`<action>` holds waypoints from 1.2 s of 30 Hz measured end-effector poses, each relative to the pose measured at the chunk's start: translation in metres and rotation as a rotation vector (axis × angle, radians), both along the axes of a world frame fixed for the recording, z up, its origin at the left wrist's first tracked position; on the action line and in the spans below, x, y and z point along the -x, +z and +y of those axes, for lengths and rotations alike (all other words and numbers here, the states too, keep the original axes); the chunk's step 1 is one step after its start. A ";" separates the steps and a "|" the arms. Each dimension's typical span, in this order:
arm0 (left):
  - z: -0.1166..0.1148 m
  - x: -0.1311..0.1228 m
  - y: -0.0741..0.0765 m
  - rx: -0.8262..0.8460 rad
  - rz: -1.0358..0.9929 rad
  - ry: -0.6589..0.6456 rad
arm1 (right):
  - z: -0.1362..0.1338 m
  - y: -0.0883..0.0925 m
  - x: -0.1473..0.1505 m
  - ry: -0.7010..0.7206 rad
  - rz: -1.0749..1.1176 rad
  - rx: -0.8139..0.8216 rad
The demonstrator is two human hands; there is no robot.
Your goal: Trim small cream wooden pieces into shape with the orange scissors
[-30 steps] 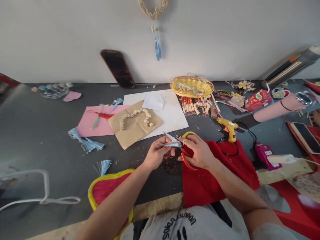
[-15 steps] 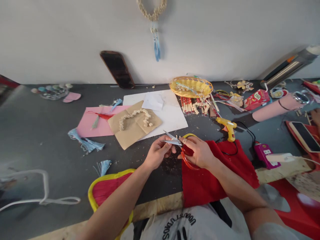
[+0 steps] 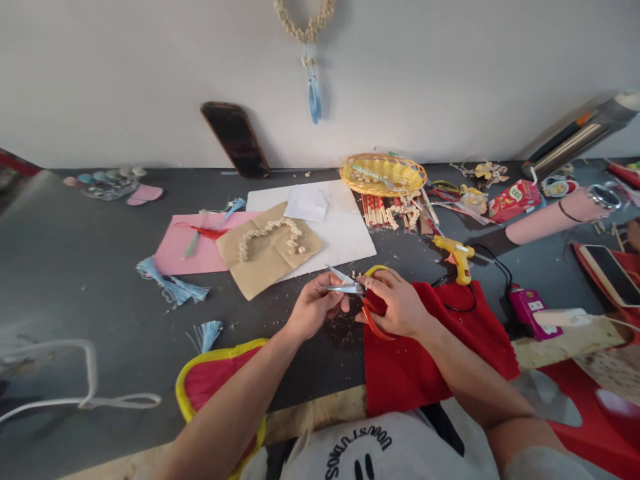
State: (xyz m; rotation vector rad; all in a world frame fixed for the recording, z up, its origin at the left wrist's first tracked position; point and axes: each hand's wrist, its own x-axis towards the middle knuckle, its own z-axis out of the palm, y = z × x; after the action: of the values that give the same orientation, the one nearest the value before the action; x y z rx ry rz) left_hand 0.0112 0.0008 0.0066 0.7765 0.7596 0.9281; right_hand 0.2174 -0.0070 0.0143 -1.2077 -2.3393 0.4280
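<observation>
Scissors [image 3: 353, 287] with one red and one yellow handle loop are in my right hand [image 3: 403, 307], its fingers closed around the handles. Their blades point left, slightly apart. My left hand [image 3: 316, 305] is pinched closed right by the blades. A small pale bit shows near the blades, but what the left fingers hold is too small to make out. Under my right wrist lies a red cloth [image 3: 440, 347]. Beyond my hands, a chain of small pale pieces [image 3: 270, 230] rests on brown paper [image 3: 245, 277].
A yellow glue gun [image 3: 455, 257] lies right of my hands, its cord near a purple power block [image 3: 533, 307]. Behind are a yellow basket [image 3: 415, 180], a pink bottle [image 3: 555, 215] and a phone [image 3: 235, 140] against the wall. Blue tassels [image 3: 173, 283] lie left. A co-worker's hand [image 3: 633, 233] shows far right.
The scissor blades have tilted slightly and their tips sit a little lower, with a slightly different gap. Both hands stay in nearly the same place.
</observation>
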 end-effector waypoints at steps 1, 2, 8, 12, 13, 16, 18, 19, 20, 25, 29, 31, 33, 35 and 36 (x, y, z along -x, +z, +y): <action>0.000 0.000 0.001 0.016 -0.010 -0.010 | 0.000 0.000 0.000 0.005 0.005 0.001; 0.000 0.000 0.003 0.032 -0.019 -0.022 | 0.000 0.000 0.000 0.010 0.011 0.004; -0.001 0.001 0.005 0.050 -0.048 -0.072 | 0.000 0.000 0.000 0.018 0.033 0.023; 0.000 0.001 0.003 0.033 -0.082 -0.091 | -0.001 0.000 0.001 0.037 0.071 0.056; 0.000 0.002 0.003 0.033 -0.089 -0.093 | -0.001 0.000 0.001 0.041 0.082 0.064; 0.000 0.002 0.002 0.037 -0.099 -0.093 | -0.001 -0.001 0.001 0.049 0.101 0.076; 0.000 0.002 0.002 0.042 -0.104 -0.093 | -0.001 0.000 0.001 0.051 0.108 0.080; 0.000 0.003 0.001 0.045 -0.107 -0.097 | -0.001 0.000 0.000 0.053 0.113 0.081; 0.000 0.003 0.001 0.049 -0.111 -0.100 | -0.001 0.000 0.000 0.054 0.117 0.082; 0.000 0.002 0.000 0.038 -0.116 -0.100 | -0.001 0.003 0.001 0.060 0.099 0.071; 0.001 0.002 0.000 0.019 -0.081 -0.097 | -0.001 0.003 0.001 0.050 0.025 0.026; 0.001 0.002 0.000 0.007 -0.060 -0.098 | -0.002 0.002 0.002 0.039 0.010 0.014; 0.001 0.002 0.001 -0.005 -0.051 -0.098 | -0.003 0.001 0.003 0.033 0.002 0.008; 0.002 0.003 0.002 -0.010 -0.037 -0.098 | -0.004 0.001 0.003 0.024 -0.009 0.004; 0.002 0.003 0.002 -0.010 -0.027 -0.096 | -0.005 0.001 0.004 0.017 -0.018 0.001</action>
State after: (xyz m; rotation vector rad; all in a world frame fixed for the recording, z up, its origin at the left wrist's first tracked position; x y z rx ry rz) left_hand 0.0080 0.0025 0.0082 0.8011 0.6888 0.8548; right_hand 0.2137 -0.0121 0.0148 -1.1973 -2.3666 0.4261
